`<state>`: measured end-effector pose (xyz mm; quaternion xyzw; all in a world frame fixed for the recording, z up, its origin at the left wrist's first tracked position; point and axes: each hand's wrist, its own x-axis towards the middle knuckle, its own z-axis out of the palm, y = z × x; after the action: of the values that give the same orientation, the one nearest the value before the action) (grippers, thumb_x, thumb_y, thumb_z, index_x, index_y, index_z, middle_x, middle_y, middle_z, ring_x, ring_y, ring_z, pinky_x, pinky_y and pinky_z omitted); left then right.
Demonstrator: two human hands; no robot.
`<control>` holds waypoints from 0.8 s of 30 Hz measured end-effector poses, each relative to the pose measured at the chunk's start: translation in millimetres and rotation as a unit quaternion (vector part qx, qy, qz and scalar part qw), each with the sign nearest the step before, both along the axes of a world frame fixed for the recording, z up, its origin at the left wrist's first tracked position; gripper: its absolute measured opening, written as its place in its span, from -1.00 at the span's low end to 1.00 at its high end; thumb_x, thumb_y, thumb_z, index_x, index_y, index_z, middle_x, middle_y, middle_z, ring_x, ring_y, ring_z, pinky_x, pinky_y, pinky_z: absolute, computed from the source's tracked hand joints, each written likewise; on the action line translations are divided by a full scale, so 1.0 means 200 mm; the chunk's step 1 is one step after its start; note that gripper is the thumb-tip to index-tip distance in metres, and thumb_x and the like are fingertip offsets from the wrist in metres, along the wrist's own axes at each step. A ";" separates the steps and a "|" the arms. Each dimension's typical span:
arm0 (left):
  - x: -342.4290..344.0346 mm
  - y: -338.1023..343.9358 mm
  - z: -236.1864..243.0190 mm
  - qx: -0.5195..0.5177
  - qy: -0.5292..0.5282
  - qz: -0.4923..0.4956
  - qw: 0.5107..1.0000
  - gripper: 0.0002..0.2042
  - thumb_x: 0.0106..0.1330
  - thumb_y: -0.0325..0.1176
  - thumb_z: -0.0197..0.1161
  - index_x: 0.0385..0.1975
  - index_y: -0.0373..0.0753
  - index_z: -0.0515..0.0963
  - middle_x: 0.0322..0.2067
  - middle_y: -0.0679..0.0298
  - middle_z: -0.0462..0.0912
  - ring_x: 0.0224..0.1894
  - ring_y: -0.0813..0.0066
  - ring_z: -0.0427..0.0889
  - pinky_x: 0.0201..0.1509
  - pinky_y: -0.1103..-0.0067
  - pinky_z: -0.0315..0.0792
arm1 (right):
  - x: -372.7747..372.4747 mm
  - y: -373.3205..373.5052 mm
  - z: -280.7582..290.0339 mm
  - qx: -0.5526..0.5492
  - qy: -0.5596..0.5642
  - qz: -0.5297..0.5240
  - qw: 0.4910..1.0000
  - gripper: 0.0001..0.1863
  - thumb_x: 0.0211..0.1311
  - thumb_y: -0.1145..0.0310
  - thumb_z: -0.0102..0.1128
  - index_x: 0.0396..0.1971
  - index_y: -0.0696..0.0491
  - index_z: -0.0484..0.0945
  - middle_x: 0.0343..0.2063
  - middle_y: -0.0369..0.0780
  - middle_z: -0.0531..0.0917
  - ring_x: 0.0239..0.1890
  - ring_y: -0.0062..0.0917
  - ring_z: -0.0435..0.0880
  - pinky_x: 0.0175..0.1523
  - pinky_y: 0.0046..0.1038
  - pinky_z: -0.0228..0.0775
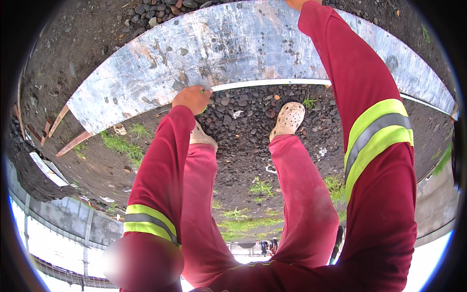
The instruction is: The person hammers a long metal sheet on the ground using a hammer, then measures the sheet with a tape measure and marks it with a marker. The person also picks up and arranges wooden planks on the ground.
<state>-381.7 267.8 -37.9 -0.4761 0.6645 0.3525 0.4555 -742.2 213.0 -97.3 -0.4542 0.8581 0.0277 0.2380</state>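
A long, worn board (233, 46) with flaking grey-white paint lies across the ground in front of me. Along its near edge runs a narrow white strip with small dark marks, which looks like the blade of a tape measure (272, 82). My left hand (193, 99) is closed at the strip's left end, against the board's near edge. A bright green bit shows under that hand; most of it is hidden. My right arm reaches over the board, hiding part of the strip. At the far edge, my right hand (297, 4) is mostly cut off, so its fingers cannot be made out.
Dark gravel (238, 119) lies between my feet, in pale clogs (290, 117). Wooden battens (74, 143) stick out at the board's left end. More stones (155, 12) are heaped beyond it. Grass tufts (121, 146) dot the soil, and a grey wall (68, 214) stands lower left.
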 end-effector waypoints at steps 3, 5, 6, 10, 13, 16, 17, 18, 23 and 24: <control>-0.01 0.00 0.00 0.010 -0.014 -0.004 1.000 -0.55 0.24 0.02 -0.06 -0.05 -0.14 0.50 -0.11 0.08 0.56 -0.04 0.10 0.51 0.05 0.34 0.36 | -0.02 0.01 0.04 -0.087 -0.044 0.005 0.995 -0.78 0.09 0.26 0.00 -0.38 0.06 0.55 -0.32 -0.06 0.62 -0.18 -0.17 0.59 -0.09 -0.21 0.41; -0.02 -0.01 0.01 0.017 -0.016 -0.010 1.000 -0.55 0.24 0.02 -0.06 -0.04 -0.15 0.50 -0.11 0.07 0.56 -0.03 0.09 0.51 0.05 0.33 0.36 | -0.05 0.02 0.09 -0.165 -0.102 -0.011 0.981 -0.82 0.06 0.30 0.06 -0.43 0.09 0.51 -0.37 -0.04 0.61 -0.24 -0.18 0.60 -0.13 -0.27 0.43; -0.02 -0.01 0.01 0.018 -0.013 -0.012 1.000 -0.54 0.24 0.02 -0.06 -0.04 -0.15 0.49 -0.11 0.07 0.56 -0.03 0.09 0.50 0.05 0.33 0.36 | -0.07 0.03 0.13 -0.204 -0.129 -0.019 0.970 -0.83 0.05 0.31 0.08 -0.46 0.11 0.49 -0.40 -0.03 0.61 -0.27 -0.19 0.61 -0.15 -0.31 0.44; -0.03 -0.02 0.01 0.016 -0.015 -0.026 0.999 -0.55 0.24 0.02 -0.07 -0.05 -0.15 0.50 -0.11 0.07 0.55 -0.03 0.08 0.50 0.06 0.33 0.36 | -0.08 0.23 0.28 -0.294 -0.339 -0.070 0.891 -0.85 0.03 0.36 0.16 -0.42 0.08 0.44 -0.34 -0.12 0.63 -0.28 -0.25 0.63 -0.13 -0.34 0.44; -0.01 -0.01 -0.01 0.003 -0.002 -0.032 0.999 -0.56 0.25 0.01 -0.07 -0.08 -0.17 0.51 -0.13 0.04 0.56 -0.05 0.04 0.50 0.05 0.31 0.35 | -0.08 0.46 0.44 -0.292 -0.424 -0.068 0.855 -0.90 0.13 0.39 0.04 -0.36 0.05 0.42 -0.21 -0.13 0.61 -0.13 -0.27 0.58 -0.04 -0.29 0.41; 0.00 0.00 -0.04 -0.012 0.014 -0.028 0.999 -0.56 0.25 0.00 -0.07 -0.13 -0.21 0.54 -0.18 -0.01 0.56 -0.09 -0.02 0.51 0.02 0.27 0.35 | -0.04 0.74 0.62 -0.289 -0.500 -0.108 0.809 -0.87 0.16 0.61 -0.14 -0.48 0.03 0.29 -0.23 -0.08 0.61 -0.09 -0.41 0.58 -0.03 -0.37 0.43; 0.00 0.01 -0.04 -0.014 0.017 -0.032 0.999 -0.56 0.25 0.00 -0.07 -0.13 -0.21 0.54 -0.17 -0.01 0.56 -0.09 -0.02 0.51 0.03 0.27 0.35 | -0.02 0.81 0.66 -0.275 -0.541 -0.175 0.775 -0.87 0.12 0.63 -0.14 -0.49 0.04 0.30 -0.27 -0.08 0.61 -0.13 -0.42 0.59 -0.04 -0.41 0.43; 0.00 0.01 -0.04 -0.014 0.021 -0.035 0.999 -0.56 0.25 0.00 -0.08 -0.13 -0.21 0.53 -0.17 -0.01 0.56 -0.09 -0.02 0.51 0.03 0.28 0.35 | 0.01 0.88 0.69 -0.267 -0.584 -0.228 0.732 -0.87 0.09 0.64 -0.14 -0.50 0.05 0.31 -0.31 -0.08 0.60 -0.16 -0.43 0.60 -0.05 -0.45 0.44; -0.02 0.01 0.00 -0.012 0.004 -0.050 0.999 -0.57 0.25 -0.01 -0.09 -0.17 -0.21 0.55 -0.16 0.03 0.57 -0.08 0.01 0.51 0.03 0.28 0.37 | 0.21 1.17 0.74 -0.162 -0.676 -0.331 0.638 -0.92 0.09 0.58 -0.02 -0.49 0.06 0.34 -0.36 -0.17 0.59 -0.19 -0.42 0.60 -0.05 -0.41 0.44; -0.02 0.02 0.01 -0.012 0.004 -0.051 0.999 -0.58 0.25 -0.01 -0.09 -0.19 -0.21 0.56 -0.16 0.04 0.57 -0.08 0.02 0.52 0.02 0.28 0.38 | 0.28 1.23 0.76 -0.124 -0.676 -0.330 0.647 -0.91 0.07 0.60 0.00 -0.51 0.08 0.35 -0.37 -0.16 0.59 -0.17 -0.42 0.60 -0.04 -0.45 0.44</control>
<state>-384.9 272.3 -36.3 -0.4459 0.6939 0.3228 0.4642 -686.9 459.2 54.3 -0.0589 0.5477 -0.4741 0.6869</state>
